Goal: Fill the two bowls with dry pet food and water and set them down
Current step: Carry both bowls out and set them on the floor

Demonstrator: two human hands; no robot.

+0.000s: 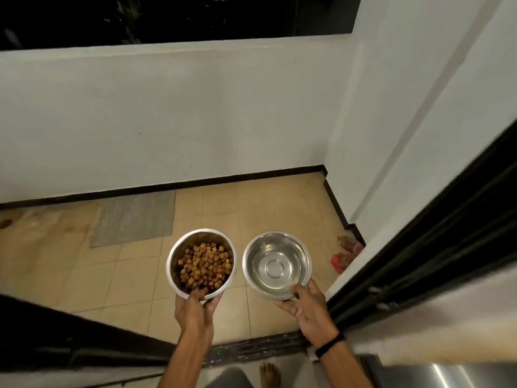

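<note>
Now both bowls are filled and held over the tiled floor (134, 278), neither set down yet. My left hand (194, 309) pinches the near rim of the food bowl (179, 275), thumb inside on the kibble (205, 264), fingers beneath. My right hand (305, 306) clamps the water bowl (291, 247) likewise at its near rim. Each bowl juts forward beyond its grip, so I judge it best to lower both level and slowly, the water one especially.

Grey mat (135, 219) on tiled floor (84, 275) against white wall (167, 121); red cloth (345, 253) in corner.
</note>
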